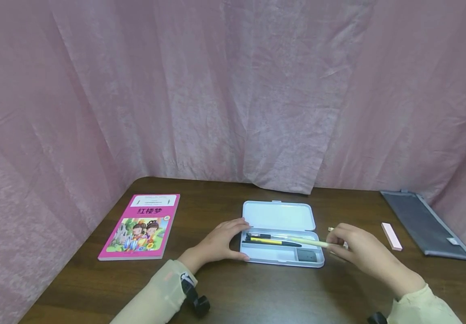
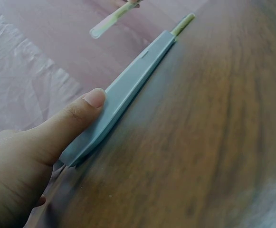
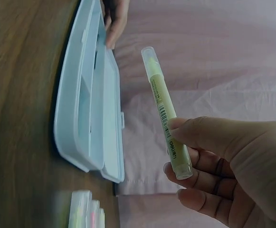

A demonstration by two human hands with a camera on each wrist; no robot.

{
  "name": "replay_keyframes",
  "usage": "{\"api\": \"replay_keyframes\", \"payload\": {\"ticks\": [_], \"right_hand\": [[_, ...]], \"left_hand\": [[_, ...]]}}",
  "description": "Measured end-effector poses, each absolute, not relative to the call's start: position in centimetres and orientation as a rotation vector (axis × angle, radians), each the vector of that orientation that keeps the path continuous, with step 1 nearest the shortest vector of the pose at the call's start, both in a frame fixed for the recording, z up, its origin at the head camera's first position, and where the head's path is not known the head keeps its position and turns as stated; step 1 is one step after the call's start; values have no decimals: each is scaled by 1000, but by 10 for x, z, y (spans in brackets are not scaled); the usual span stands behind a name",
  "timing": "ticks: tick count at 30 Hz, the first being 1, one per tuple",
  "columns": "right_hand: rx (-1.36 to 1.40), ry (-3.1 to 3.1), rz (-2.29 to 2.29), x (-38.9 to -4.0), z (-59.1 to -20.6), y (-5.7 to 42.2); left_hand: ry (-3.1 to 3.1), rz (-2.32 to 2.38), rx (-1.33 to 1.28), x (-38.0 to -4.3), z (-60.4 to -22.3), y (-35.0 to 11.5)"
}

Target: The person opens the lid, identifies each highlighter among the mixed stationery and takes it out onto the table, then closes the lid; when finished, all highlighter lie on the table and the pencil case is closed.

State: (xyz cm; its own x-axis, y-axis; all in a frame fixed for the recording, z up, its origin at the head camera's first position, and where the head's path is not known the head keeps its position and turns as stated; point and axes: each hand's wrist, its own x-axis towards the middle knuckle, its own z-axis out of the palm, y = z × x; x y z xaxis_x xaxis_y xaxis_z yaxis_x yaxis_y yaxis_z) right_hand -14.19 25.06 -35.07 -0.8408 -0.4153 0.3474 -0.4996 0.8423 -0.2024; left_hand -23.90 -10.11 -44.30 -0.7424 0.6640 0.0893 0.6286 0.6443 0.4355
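Sleeves in pale yellow fill the bottom of the head view, and from them both hands reach to a light blue pencil case (image 1: pixel 278 234) lying open on a dark wooden table (image 1: pixel 257 288). The left hand (image 1: pixel 221 243) rests against the case's left end, fingers straight and thumb along the front edge. The right hand (image 1: pixel 356 249) pinches a pale yellow-green highlighter (image 1: pixel 310 242) by its rear end, the shaft lying level over the case's right end. Inside the tray lie a black pen (image 1: pixel 259 236), a yellow pen (image 1: pixel 273 242) and a dark eraser (image 1: pixel 306 255). A pink book (image 1: pixel 141 227) lies well to the left; a pink eraser (image 1: pixel 391 236) and a grey pouch (image 1: pixel 425 224) lie to the right. Pink curtain (image 1: pixel 233 90) closes off the back.

From the left wrist, the thumb (image 2: pixel 76 118) presses flat on the case (image 2: pixel 123 92) edge; the other fingers are hidden. The highlighter's clear cap (image 2: pixel 104 23) shows blurred at the top.

From the right wrist, thumb and fingers (image 3: pixel 199 137) grip the highlighter (image 3: pixel 164 109), which carries a barcode and printed lettering. It hangs in the air beside the open case (image 3: pixel 88 99), not touching it. More highlighters (image 3: pixel 85 211) lie blurred at the bottom edge, cut off.
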Motion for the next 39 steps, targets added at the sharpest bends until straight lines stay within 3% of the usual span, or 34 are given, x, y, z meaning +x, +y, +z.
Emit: {"api": "replay_keyframes", "payload": {"ticks": [39], "right_hand": [[558,-2623,336,-112,-409,335]], "left_hand": [[2785,711,1106,-240,-444,-101]]}}
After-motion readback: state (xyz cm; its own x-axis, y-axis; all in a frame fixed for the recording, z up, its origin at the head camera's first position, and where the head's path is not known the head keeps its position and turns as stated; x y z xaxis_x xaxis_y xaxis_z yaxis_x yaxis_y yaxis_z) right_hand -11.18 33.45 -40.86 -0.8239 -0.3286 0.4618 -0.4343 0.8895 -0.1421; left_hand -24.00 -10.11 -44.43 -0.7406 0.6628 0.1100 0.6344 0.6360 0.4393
